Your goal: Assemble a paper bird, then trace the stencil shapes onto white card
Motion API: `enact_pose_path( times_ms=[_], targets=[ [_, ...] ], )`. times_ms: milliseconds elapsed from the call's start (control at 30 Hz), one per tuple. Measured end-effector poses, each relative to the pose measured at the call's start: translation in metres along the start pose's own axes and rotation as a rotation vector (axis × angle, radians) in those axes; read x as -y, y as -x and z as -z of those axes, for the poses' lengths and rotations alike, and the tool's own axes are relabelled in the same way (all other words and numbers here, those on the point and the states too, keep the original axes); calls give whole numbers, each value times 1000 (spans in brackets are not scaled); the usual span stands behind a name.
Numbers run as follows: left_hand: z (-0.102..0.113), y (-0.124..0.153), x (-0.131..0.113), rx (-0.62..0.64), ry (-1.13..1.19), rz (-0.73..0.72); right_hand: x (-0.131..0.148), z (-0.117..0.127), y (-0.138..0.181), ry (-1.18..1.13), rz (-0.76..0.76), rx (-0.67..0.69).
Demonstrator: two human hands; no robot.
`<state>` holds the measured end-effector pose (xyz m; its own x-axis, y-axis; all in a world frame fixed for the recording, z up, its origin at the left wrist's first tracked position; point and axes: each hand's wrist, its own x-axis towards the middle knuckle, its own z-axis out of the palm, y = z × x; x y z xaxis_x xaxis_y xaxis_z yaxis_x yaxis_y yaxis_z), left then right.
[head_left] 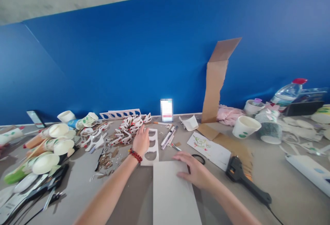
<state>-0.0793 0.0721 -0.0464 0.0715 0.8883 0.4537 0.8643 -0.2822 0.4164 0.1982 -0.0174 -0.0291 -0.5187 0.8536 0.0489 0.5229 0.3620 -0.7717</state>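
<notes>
My left hand [141, 141] reaches forward with fingers stretched out over the left edge of a white strip with cut-out holes [154, 156]. Just beyond its fingertips is a pile of small white cut-out pieces with red spots [126, 132]. My right hand [194, 170] lies with fingers apart on the upper right part of a blank white sheet [171, 194], which sits in front of me. Whether the left fingers press on the strip or hover over it, I cannot tell.
To the right lie a black glue gun [244, 180], a drawing on white paper [208, 149] and a paper cup [246, 127]. A folded cardboard piece [213, 87] stands by the blue wall. Pens [168, 138] lie in the middle, brown scraps [110, 159] and stacked cups [46, 163] on the left.
</notes>
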Motion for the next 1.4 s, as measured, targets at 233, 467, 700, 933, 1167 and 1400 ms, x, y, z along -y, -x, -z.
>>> enact_pose_path(
  times_ms=[233,467,700,933,1167,1400],
  targets=[
    [26,46,-46,113,610,192,-12,2,-9,-509,-138,-364],
    [35,103,-82,400,1201,703,7,1,-3,-910,-168,-339],
    [46,100,-86,164,1316,793,16,-6,1,-1099,-270,-55],
    [43,103,-82,170,1352,904,8,-17,0,-1188,-308,-111],
    [40,102,-76,179,1384,886,7,-24,0,-1210,-321,-129],
    [35,105,-70,195,1406,858,9,-22,1,-1165,-314,-137]
  ],
)
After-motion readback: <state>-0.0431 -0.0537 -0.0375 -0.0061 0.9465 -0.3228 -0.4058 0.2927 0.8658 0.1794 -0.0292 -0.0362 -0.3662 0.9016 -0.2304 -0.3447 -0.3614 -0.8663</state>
